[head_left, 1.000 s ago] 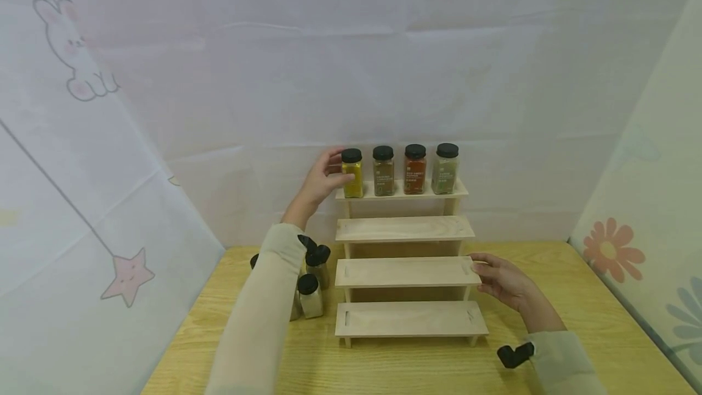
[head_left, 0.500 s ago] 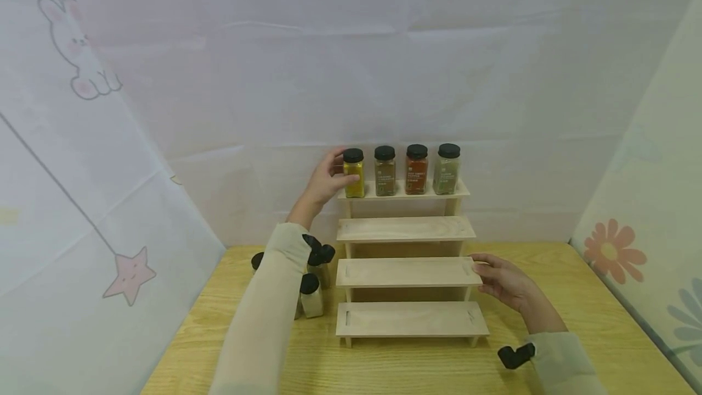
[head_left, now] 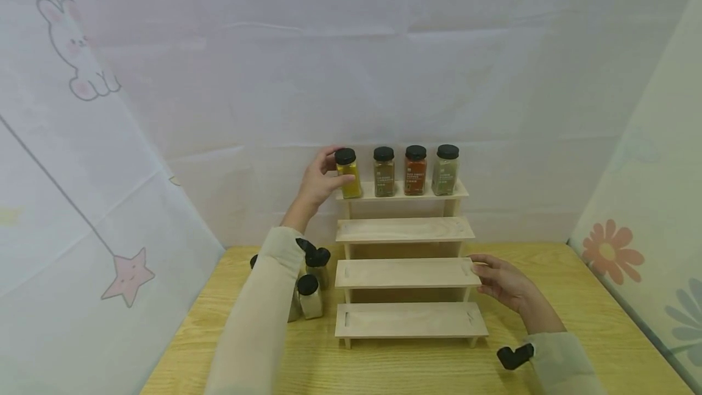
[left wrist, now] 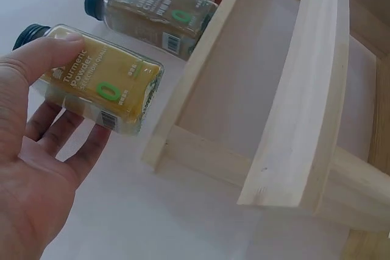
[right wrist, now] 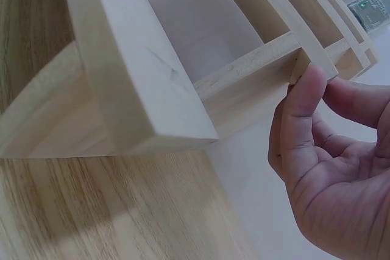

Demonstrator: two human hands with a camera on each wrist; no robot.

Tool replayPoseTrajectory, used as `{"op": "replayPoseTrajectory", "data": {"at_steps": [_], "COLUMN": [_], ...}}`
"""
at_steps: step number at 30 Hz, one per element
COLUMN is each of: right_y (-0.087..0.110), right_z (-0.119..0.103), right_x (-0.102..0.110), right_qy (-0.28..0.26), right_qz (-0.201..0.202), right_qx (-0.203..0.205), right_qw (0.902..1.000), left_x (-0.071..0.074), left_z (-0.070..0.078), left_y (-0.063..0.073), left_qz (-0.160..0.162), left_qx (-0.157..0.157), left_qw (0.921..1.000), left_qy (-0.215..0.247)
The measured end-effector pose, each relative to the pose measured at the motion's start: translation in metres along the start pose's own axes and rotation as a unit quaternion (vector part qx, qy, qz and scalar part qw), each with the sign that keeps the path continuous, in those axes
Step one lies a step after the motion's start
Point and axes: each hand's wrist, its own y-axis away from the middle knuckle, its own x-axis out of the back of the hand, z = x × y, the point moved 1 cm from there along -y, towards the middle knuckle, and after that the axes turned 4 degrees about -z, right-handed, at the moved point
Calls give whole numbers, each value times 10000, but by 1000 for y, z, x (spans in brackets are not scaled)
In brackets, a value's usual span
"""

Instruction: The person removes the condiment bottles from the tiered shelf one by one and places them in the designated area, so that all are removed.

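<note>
My left hand grips a square glass jar of turmeric powder with a black lid, thumb on the label side and fingers behind. The jar leans left at the left end of the top step of a four-tier wooden rack; whether its base touches the wood I cannot tell. Its label is readable in the left wrist view. Beside it stand upright a brown cinnamon jar, a red sweet pepper jar and a pale green jar. My right hand pinches the right end of the second-lowest step.
Left of the rack, partly behind my left sleeve, several more black-lidded jars stand on the wooden table, among them a jar with pale contents. A white cloth backdrop hangs close behind the rack.
The turmeric jar stood upright half a second ago; now its lid has tipped to the left with my left hand. My right hand keeps its place on the rack.
</note>
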Motion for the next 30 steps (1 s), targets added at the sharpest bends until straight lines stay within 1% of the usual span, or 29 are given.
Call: {"op": "replayPoseTrajectory", "data": {"at_steps": [3, 6, 9, 13, 17, 20, 24, 26, 30], "right_y": [0, 0, 0, 0, 0, 0, 0, 0, 0], "right_z": [2, 3, 2, 0, -2, -2, -2, -2, -2], "right_x": [0, 0, 0, 0, -1, -1, -1, -1, 0], "right_qy": [-23, -31, -49, -26, 24, 53, 79, 81, 136], "right_qz": [6, 1, 0, 3, 7, 12, 22, 13, 2], "right_qx": [-6, -9, -37, -63, -57, -55, -57, -59, -66], "right_qw": [10000, 10000, 10000, 10000, 10000, 10000, 10000, 9999, 9999], "left_x": [6, 14, 24, 37, 50, 61, 73, 79, 91], "left_z": [6, 12, 17, 20, 21, 22, 22, 19, 12], "left_y": [8, 18, 32, 51, 69, 82, 100, 108, 125], "left_qz": [-2, -80, -243, -497, -620, -620, -540, -496, -421], "left_qx": [-15, -3, 68, 164, 247, 304, 336, 346, 483], "left_qw": [9999, 9996, 9987, 9963, 9942, 9936, 9938, 9941, 9935], "left_qy": [-113, -285, -432, -675, -841, -891, -907, -895, -938]}}
